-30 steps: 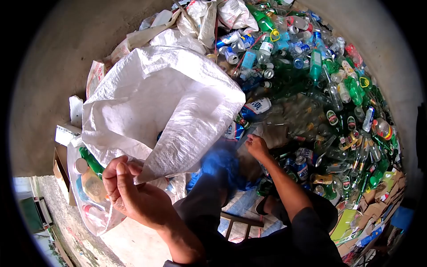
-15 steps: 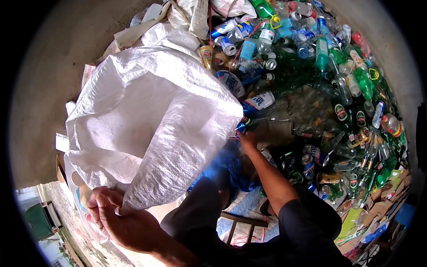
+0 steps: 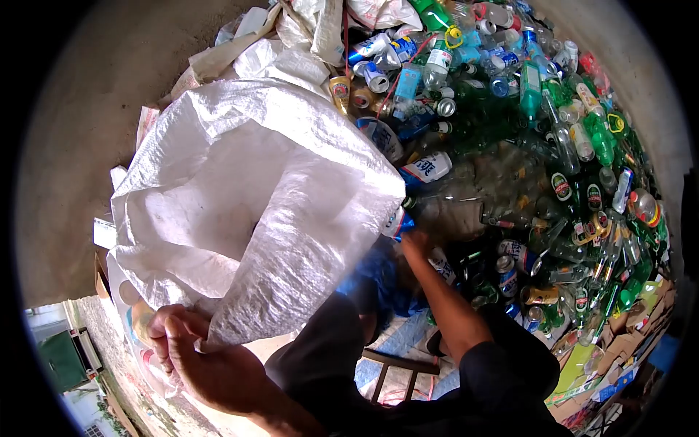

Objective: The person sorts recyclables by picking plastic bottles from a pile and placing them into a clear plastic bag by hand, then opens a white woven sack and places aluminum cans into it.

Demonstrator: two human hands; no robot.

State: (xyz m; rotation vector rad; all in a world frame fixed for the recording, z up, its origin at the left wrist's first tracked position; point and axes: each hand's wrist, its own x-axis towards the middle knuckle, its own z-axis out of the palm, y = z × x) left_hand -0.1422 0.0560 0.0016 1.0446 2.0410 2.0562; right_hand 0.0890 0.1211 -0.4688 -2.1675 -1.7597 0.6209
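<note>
My left hand (image 3: 207,360) is closed on the near rim of a large white woven sack (image 3: 269,291), pinching it between thumb and fingers. The sack's mouth gapes upward, and its inside shows pale and shaded. Just past the sack's right edge, my right hand (image 3: 413,244) grips a blue-and-white drink can (image 3: 397,223); its fingertips are partly hidden and a little blurred. A blue plastic bag (image 3: 389,280) lies below that hand. Close by, another blue-and-white can (image 3: 428,169) rests on the heap.
A big heap of green glass bottles (image 3: 561,186), plastic bottles and cans spreads along the right wall. Flattened cardboard (image 3: 641,328) lies at lower right. Other white sacks (image 3: 309,29) are behind. A small wooden stool (image 3: 400,362) stands by my legs.
My right hand has shifted slightly down and to the right, and the can in it now shows more fully beside the sack's edge. The left hand keeps its hold on the sack.
</note>
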